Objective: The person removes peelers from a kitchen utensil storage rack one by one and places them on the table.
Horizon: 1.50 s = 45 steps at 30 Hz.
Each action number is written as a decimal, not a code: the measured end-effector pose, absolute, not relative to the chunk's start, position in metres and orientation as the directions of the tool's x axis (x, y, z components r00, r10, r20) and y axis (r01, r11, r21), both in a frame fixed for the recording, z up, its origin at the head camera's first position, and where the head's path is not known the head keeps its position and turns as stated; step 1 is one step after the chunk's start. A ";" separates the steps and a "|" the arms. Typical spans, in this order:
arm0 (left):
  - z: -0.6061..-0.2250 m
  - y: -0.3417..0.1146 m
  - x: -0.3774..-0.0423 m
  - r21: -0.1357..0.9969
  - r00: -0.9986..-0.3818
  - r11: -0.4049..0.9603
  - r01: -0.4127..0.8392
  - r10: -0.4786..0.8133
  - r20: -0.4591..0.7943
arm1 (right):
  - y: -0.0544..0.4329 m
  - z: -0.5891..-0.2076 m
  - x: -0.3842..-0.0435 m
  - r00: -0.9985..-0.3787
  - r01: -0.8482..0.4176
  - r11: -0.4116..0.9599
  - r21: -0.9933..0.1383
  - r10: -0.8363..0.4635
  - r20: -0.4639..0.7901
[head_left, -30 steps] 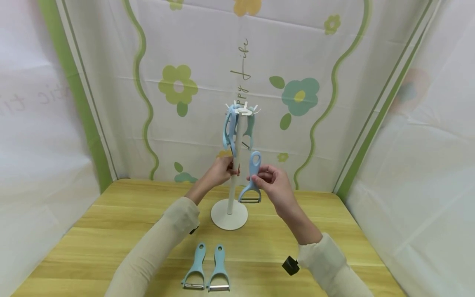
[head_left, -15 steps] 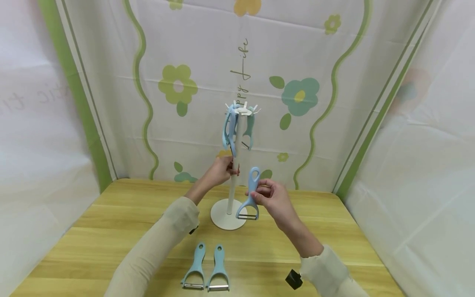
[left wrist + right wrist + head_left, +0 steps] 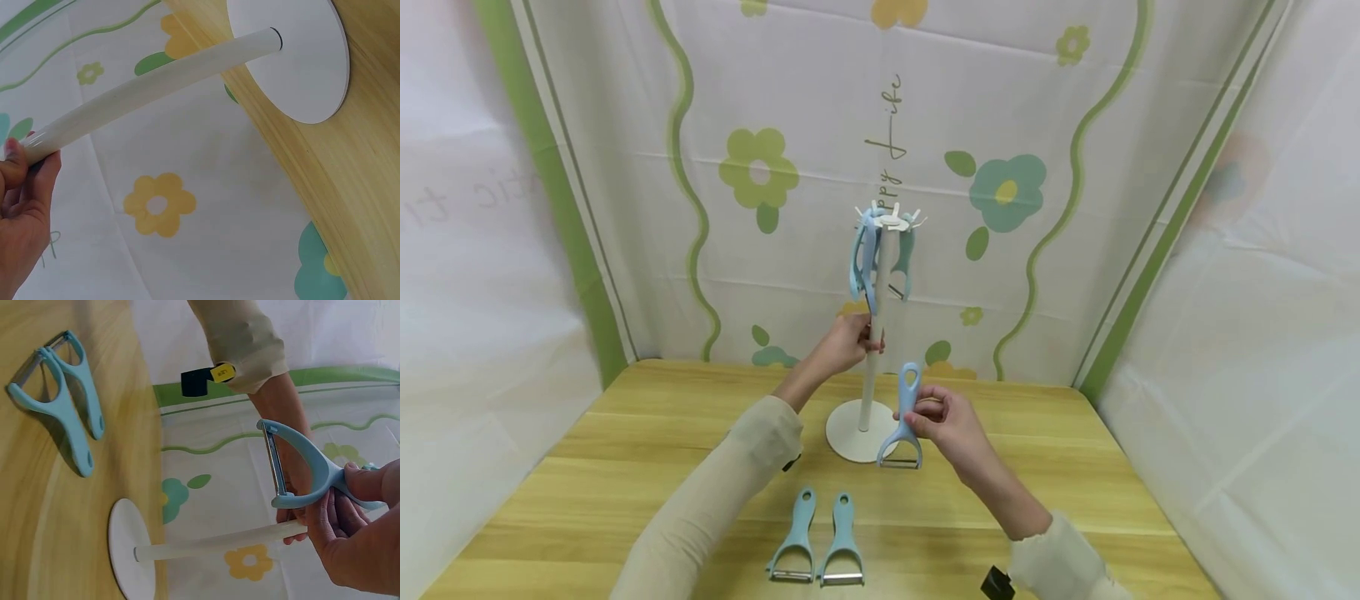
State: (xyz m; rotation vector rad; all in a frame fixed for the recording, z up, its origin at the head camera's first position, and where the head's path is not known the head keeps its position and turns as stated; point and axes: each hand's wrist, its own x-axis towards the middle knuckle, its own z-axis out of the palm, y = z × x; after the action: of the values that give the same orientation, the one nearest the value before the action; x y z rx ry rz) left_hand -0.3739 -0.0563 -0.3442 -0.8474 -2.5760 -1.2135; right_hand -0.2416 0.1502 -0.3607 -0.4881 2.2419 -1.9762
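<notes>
My right hand (image 3: 951,429) pinches a light blue peeler (image 3: 908,408) by its handle, blade end down, just right of the stand's pole. In the right wrist view the peeler's (image 3: 315,465) blade faces the table side. Meanwhile my left hand (image 3: 848,342) grips the white pole (image 3: 156,84) of the stand below its top. Several blue and teal peelers (image 3: 867,262) hang from the white hooks (image 3: 892,221) there, partly overlapping. Two teal peelers (image 3: 796,537) lie side by side on the table in front of the stand.
The stand's round white base (image 3: 850,442) rests on the wooden table (image 3: 662,467). Behind the table hangs a white flowered curtain (image 3: 820,100), with more white cloth (image 3: 1247,400) at both sides. A small black device (image 3: 997,582) is at the right cuff.
My right hand has moved down with the blue peeler, from beside the pole's middle to near the base. The left hand stays on the pole.
</notes>
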 end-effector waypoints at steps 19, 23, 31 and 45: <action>-0.345 -0.057 -0.375 0.647 -0.821 0.510 0.567 0.421 0.387 | 0.148 -0.414 -0.229 -0.928 -0.038 0.146 -0.989 -0.371 -0.019; -0.345 -0.057 -0.375 0.642 -0.820 0.516 0.567 0.423 0.385 | 0.148 -0.427 -0.226 -0.921 -0.033 0.155 -0.987 -0.387 -0.030; -0.345 -0.057 -0.375 0.648 -0.825 0.516 0.560 0.422 0.376 | 0.148 -0.455 -0.219 -0.901 0.024 0.128 -0.991 -0.427 -0.077; -0.345 -0.056 -0.376 0.656 -0.827 0.513 0.554 0.426 0.366 | 0.148 -0.486 -0.213 -0.907 0.077 0.213 -0.974 -0.390 -0.157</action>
State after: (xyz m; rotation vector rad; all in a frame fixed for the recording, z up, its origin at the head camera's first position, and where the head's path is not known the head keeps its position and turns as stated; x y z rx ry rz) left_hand -0.3765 -0.0564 -0.3447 -0.8472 -2.5915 -1.2103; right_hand -0.2134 0.1476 -0.4858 -0.2919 2.1253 -1.7396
